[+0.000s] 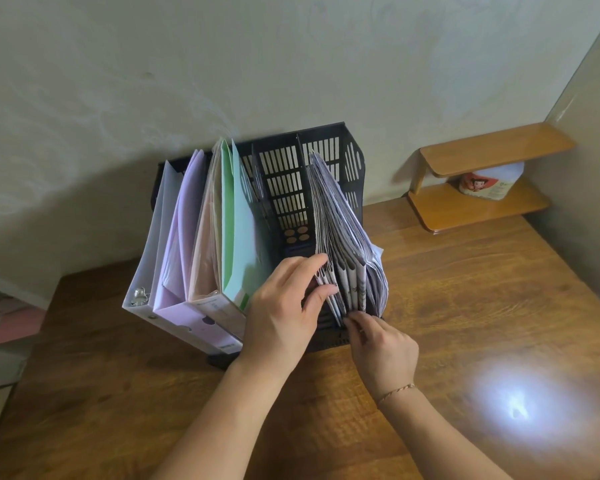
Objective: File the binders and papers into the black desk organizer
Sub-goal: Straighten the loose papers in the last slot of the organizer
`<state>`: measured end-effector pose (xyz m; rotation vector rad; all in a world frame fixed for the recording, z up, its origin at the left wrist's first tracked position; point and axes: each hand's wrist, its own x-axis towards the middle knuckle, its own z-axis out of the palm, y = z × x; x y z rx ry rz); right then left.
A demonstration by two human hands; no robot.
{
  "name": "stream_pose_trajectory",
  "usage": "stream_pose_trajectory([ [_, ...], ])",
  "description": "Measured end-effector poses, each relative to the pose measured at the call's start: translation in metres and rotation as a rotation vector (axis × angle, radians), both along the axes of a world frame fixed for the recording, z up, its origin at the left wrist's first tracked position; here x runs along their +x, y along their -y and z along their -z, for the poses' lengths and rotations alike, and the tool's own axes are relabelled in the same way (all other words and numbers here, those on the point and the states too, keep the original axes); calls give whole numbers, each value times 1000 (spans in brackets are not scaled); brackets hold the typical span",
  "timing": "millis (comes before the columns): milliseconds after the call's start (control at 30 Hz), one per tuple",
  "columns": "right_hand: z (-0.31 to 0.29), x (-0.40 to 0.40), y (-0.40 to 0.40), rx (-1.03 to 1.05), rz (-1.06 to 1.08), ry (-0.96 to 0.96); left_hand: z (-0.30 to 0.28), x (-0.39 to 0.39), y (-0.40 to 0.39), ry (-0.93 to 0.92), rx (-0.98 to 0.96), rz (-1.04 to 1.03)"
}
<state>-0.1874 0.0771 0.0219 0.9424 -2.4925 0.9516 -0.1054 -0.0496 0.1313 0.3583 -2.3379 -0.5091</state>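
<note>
A black slotted desk organizer [293, 174] stands on the wooden desk against the wall. Its left slots hold a white ring binder [153, 244], a lilac binder [184, 237], a peach folder [207, 237] and a green folder [238, 230]. A thick stack of printed papers [343, 233] stands fanned in the right slot. My left hand [284, 306] presses its fingers against the left side of the stack's front edges. My right hand [381, 344] pinches the lower front corners of the papers.
A small wooden two-tier shelf [482, 178] sits at the back right corner with a white printed container [489, 183] on its lower tier. A bright light spot [515, 407] glares on the desk at right. Pink and white items [4, 320] lie off the desk's left edge.
</note>
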Motion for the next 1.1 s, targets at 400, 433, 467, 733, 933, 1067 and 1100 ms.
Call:
stream_pose_trajectory([
  [400, -1, -5, 3, 74, 39, -63, 2, 2, -4, -28, 68, -8],
  [433, 0, -6, 5, 100, 39, -55, 3, 3, -5, -25, 85, -6],
  [467, 2, -6, 5, 119, 35, -50, 5, 4, -5, -22, 99, -3],
  [733, 4, -9, 14, 331, -32, -31, 7, 4, -7, -17, 136, -24],
  [933, 0, -2, 11, 307, -33, 24, 4, 3, -7, -5, 146, -29],
  [1067, 3, 4, 9, 318, 0, 70, 3, 5, -5, 29, 89, -12],
  [1100, 4, 4, 10, 352, 3, 86, 3, 6, -4, 37, 67, 1],
])
